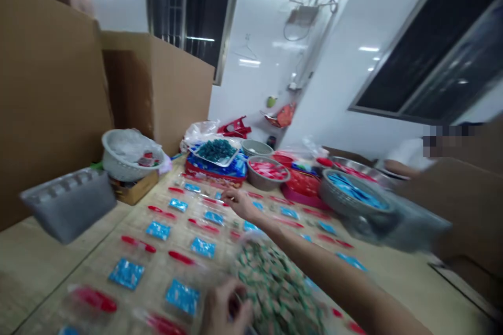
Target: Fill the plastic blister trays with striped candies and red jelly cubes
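My right hand (240,203) stretches over the rows of packets (203,247) on the tabletop (412,277). My left hand (225,310) curls against the heap of wrapped sweets (277,288) nearest me. Blur hides whether either hand's fingers grip. The sweets seem light, slick and crinkly, best pinched mid-wrapper.

No legible text, label, brand, number or sign in view; whole frame motion-blurred.
Blue packets (158,230) in rows between right hand (240,203) and left hand (226,310): print smeared, unreadable.
Red packets (138,244) beside them: markings not resolvable.
Blue-and-red printed packaging stack (214,170) just beyond right hand: coloured pattern visible, letters too blurred to read.
Cardboard boxes (47,104) well left of both hands: no readable print on the faces shown.
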Motion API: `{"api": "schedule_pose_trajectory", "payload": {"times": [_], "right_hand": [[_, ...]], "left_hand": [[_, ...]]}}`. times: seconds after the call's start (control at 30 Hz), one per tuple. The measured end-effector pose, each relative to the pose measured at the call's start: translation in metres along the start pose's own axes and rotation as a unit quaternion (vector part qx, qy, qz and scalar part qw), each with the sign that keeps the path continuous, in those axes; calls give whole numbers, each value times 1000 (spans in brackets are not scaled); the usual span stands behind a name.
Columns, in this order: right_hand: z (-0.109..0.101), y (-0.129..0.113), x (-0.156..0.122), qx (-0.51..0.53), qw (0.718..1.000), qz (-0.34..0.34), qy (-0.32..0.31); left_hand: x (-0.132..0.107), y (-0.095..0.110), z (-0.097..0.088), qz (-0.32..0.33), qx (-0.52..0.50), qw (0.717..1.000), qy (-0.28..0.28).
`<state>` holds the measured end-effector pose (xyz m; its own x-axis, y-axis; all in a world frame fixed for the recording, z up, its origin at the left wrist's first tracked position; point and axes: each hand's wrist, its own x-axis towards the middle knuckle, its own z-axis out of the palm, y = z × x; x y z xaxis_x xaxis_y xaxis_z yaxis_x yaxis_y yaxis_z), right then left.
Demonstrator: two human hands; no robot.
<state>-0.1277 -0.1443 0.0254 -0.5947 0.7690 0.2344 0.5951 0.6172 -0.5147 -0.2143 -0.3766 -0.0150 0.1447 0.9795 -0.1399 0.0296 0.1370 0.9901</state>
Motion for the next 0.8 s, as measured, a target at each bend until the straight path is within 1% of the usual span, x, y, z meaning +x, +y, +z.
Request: {"api": "schedule_pose_trajectory", "payload": {"times": [0.03,0.07,0.1,0.17,0.23,0.3,0.37,0.43,0.53,0.6,0.7,0.8], "right_hand": [[-11,-2,-23,6,1000,8,1],[-21,-4,-46,12,1000,14,3],[-29,-5,-69,16,1000,20,6],[-39,-6,-110,17,999,40,1],[-41,-2,-143,-2,997,73,-24],[-35,5,-166,-42,993,102,-48],[-26,9,-180,-81,989,113,-54],[-17,10,-187,-101,987,118,-40],[-9,8,-192,-92,987,130,-12],[-7,6,-194,-76,988,131,4],[-5,6,-198,-44,992,116,30],[-3,9,-203,2,992,105,67]], "left_hand": [[3,-1,-1,-2,15,1000,10],[6,-2,-2,13,62,997,48],[8,-2,-3,29,91,993,74],[10,-1,-3,55,135,983,109],[11,0,0,71,158,977,122],[15,2,5,83,180,971,131],[23,3,13,94,207,964,140],[34,2,22,106,246,951,152],[53,-4,33,117,307,928,175],[65,-10,38,119,326,920,179],[83,-18,41,129,329,921,160],[98,-21,40,139,330,928,102]]}}
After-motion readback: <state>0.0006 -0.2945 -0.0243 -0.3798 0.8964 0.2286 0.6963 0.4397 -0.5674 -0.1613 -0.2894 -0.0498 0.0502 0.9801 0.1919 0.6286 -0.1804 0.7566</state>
